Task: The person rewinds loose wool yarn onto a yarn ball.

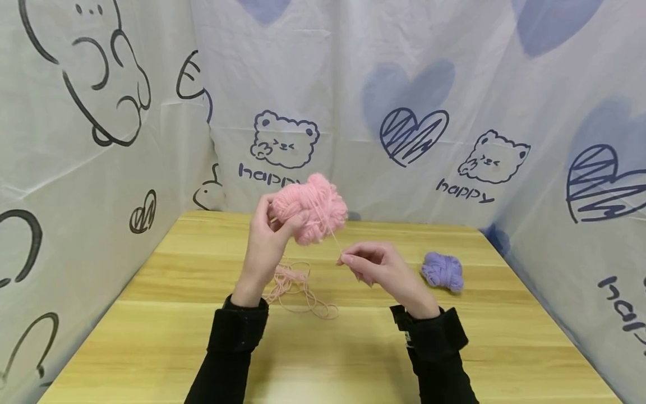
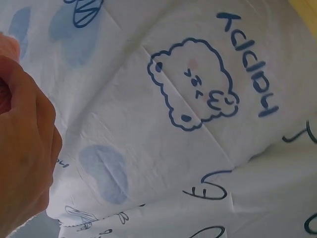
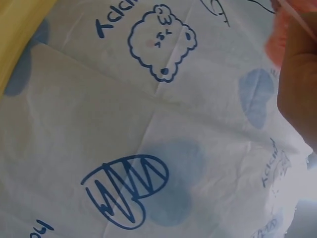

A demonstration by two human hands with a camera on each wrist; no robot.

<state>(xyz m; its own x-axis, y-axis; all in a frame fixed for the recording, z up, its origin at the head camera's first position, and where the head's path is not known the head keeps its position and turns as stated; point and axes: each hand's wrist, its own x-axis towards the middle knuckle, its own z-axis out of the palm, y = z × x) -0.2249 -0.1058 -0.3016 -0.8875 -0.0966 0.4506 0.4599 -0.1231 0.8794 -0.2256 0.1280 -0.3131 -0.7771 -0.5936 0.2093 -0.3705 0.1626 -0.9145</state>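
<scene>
My left hand (image 1: 275,233) holds a ball of pink yarn (image 1: 312,207) up above the wooden table (image 1: 323,348), fingers curled round it. A thin pink strand (image 1: 333,238) runs down from the ball to my right hand (image 1: 353,261), which pinches it between thumb and fingertips. A loose tangle of pink yarn (image 1: 298,289) lies on the table below the hands. In the left wrist view only the back of the left hand (image 2: 22,148) and a sliver of the pink yarn (image 2: 9,44) show. The right wrist view catches the right hand (image 3: 299,84) and a bit of the pink yarn (image 3: 273,47).
A small purple yarn ball (image 1: 443,271) lies on the table to the right of my right hand. White cloth printed with bears and hearts (image 1: 404,112) walls in the table on the left, back and right.
</scene>
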